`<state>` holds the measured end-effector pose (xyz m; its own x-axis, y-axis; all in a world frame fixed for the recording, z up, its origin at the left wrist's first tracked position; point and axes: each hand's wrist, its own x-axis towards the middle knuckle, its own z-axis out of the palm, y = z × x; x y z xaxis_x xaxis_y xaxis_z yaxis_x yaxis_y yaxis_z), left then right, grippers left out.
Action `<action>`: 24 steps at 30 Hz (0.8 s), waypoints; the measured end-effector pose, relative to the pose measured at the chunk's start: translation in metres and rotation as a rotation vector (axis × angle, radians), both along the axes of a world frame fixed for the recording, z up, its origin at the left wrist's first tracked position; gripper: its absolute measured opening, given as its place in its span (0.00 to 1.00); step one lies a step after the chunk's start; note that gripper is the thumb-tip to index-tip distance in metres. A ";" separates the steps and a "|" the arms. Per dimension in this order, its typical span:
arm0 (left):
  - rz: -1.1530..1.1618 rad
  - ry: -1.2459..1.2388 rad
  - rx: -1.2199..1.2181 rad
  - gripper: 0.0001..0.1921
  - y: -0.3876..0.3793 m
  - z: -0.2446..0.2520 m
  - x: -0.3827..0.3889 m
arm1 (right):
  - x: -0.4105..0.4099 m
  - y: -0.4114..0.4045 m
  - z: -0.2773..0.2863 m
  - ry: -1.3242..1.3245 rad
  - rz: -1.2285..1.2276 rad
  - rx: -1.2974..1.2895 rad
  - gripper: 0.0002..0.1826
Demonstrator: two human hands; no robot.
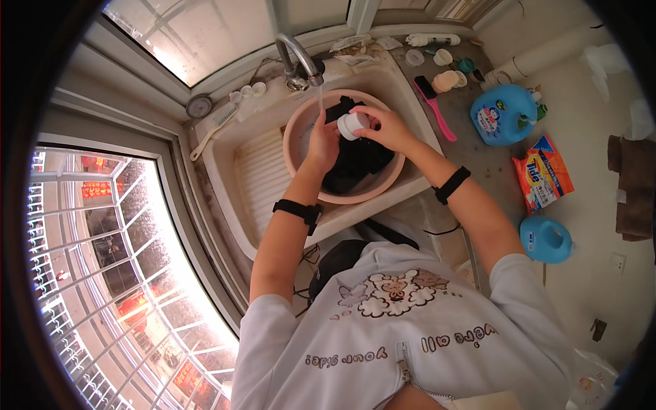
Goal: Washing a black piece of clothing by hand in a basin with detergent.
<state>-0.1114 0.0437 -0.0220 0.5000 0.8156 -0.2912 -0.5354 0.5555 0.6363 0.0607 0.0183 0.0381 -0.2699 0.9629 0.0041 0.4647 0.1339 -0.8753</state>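
Observation:
A small white plastic cap [353, 125] is tilted between the thumb and fingers of my right hand [385, 128], above a pink plastic basin [295, 169]. My left hand [324, 142] is at the cap's left side, its thumb raised. Its other fingers pass partly behind the cap, so whether they grip it is hidden. From the metal faucet [306, 64] a thin stream of water [321, 96] falls by the left thumb. Dark wet cloth [359, 164] fills much of the basin, which stands in a ceramic sink [241, 220].
A ribbed washboard [261, 177] is left of the basin. A white brush [215, 130] lies on the left ledge. On the right counter are a pink brush [435, 110], a blue detergent jug [499, 115], a Tide bag [543, 174] and another blue jug [546, 239].

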 end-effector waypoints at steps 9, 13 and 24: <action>0.013 -0.072 -0.307 0.12 0.024 -0.010 -0.004 | 0.002 -0.010 0.002 -0.016 -0.056 -0.039 0.28; 0.013 0.049 -0.271 0.11 0.019 -0.012 -0.009 | 0.033 -0.010 -0.004 0.218 -0.096 -0.137 0.26; 0.010 0.117 -0.269 0.11 0.003 -0.002 0.005 | 0.074 -0.044 0.030 0.739 -0.224 -0.496 0.29</action>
